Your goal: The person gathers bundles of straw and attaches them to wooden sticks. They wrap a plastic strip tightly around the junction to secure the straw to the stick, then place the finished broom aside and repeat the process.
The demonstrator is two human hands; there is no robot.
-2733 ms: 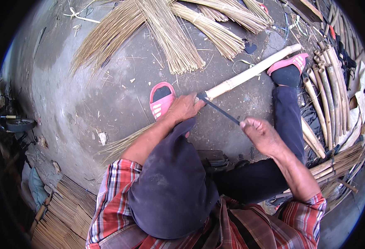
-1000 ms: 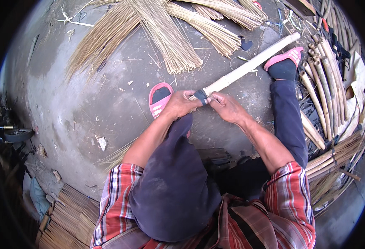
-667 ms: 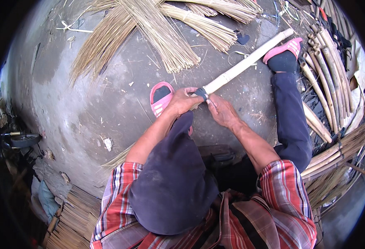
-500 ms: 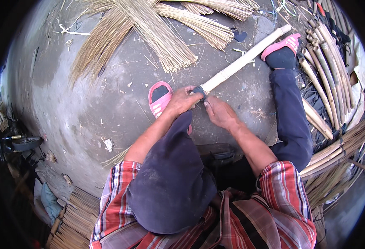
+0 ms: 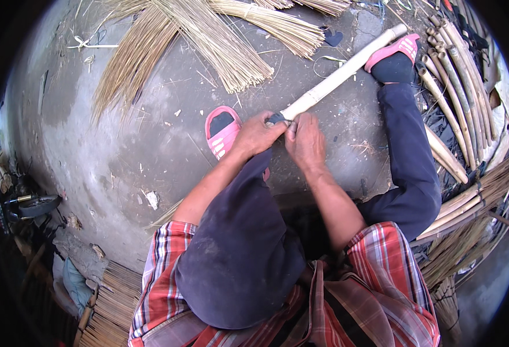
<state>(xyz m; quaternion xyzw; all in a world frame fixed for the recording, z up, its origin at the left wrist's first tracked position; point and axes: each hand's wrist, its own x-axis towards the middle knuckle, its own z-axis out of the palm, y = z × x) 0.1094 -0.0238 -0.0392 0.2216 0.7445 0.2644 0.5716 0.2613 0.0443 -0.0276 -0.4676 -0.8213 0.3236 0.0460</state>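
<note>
Starting left, with straw bundles point(image 5: 225, 52) lying far across the grey floor point(image 5: 130, 144), then nearer, to a pink sandal point(image 5: 226, 136). On to the left hand point(image 5: 257, 136): clamped around the near end of the pale bamboo pole point(image 5: 341, 78), just where wound with a dark strip point(image 5: 276, 118). Over to the right hand point(image 5: 307, 139): pinched narrow on that strip, partly hidden. Following the pole far and right, up beside a second pink sandal point(image 5: 404, 45), then on to more bamboo lengths point(image 5: 468, 87).
</note>
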